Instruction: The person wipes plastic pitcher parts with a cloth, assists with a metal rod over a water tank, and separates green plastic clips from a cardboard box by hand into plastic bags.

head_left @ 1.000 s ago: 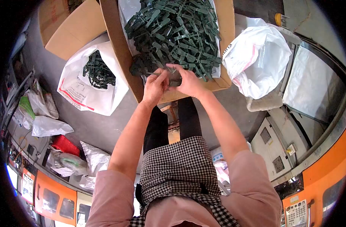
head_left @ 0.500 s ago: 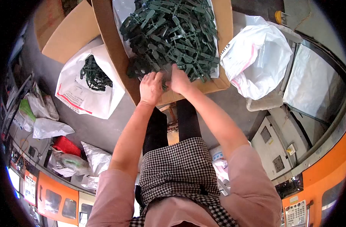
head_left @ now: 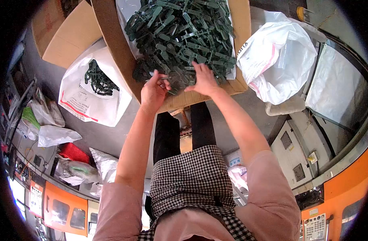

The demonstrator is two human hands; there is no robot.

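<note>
Your L hand's [head_left: 153,93] fingers curl, can't tell if pinching; R hand's [head_left: 205,81] spread; tangled green parts [head_left: 196,44] might spill over box rim [head_left: 180,101] if tugged.

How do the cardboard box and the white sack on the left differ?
- Fill: the box holds a broad heap of dark green parts; the sack shows a much smaller clump.
- Walls: the box's are brown and fairly straight; the sack's are white, creased, with red print.

Shared: both are open-topped and hold dark green parts.
</note>
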